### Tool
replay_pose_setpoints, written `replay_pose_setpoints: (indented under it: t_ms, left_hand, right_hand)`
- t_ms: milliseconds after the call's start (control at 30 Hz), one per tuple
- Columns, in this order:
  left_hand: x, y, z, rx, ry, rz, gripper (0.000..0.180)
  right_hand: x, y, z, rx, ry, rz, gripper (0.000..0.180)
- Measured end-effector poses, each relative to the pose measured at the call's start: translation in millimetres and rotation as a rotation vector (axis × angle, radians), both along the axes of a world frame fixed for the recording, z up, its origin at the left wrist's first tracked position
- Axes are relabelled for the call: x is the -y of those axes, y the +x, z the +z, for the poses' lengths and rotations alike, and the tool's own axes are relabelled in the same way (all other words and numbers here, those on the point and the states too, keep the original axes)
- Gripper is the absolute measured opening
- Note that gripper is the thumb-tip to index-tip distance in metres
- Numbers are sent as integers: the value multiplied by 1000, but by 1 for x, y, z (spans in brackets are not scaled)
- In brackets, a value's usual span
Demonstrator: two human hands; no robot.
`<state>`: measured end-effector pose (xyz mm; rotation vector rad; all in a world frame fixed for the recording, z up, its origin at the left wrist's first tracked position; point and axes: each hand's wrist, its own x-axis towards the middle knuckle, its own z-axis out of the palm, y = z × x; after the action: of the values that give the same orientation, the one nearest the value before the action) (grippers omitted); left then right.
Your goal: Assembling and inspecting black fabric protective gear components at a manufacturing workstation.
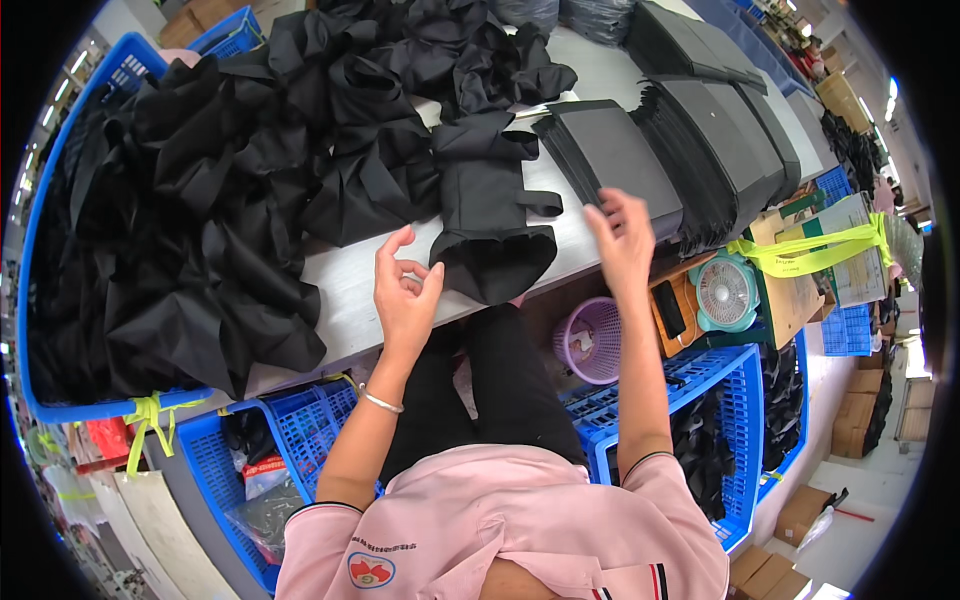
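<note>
Nearest the camera, a pink shirt [500,530] spreads out on the near side of the black fabric bag [482,195], with black trousers [520,390] between the two. Left of the bag's open mouth, the left hand [406,290] is half curled, thumb and forefinger parted with nothing seen between them; whether the thumb tip touches the fabric, I cannot tell. Right of the bag and apart from it, the right hand [625,238] has loosely bent fingers, nothing visibly gripped; they overlap the near edge of a stack of dark panels [615,145], though contact is unclear. The bag itself lies on the pale table [345,285], mouth toward the person, a strap loop sticking out on its right. Below it to the right stands a purple basket [590,340]; farther right is a teal fan [727,288]. Loose black fabric [200,200] is heaped left of the bag, and grey plastic-wrapped bundles [600,15] lie well beyond it.
</note>
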<state>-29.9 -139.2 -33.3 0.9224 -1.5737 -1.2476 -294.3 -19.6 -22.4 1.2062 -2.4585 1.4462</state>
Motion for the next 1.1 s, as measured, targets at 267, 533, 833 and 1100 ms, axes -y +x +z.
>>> replay_pose_setpoints:
  t_ms: [267,533,833,1100]
  left_hand:
    - [-48,22,5,-173,202,-157,40]
    - [-80,22,12,-328,449,-704,67]
    - [-94,35,5,-615,759,-859,111]
    - [-108,53,4,-658,924,-519,40]
  right_hand:
    - [2,-82,1,-251,244,-50,25]
    - [-46,59,50,-562,-179,-146,6]
    - [-120,200,38,240,-76,602,8]
    - [-121,208,22,-63,18,321,9]
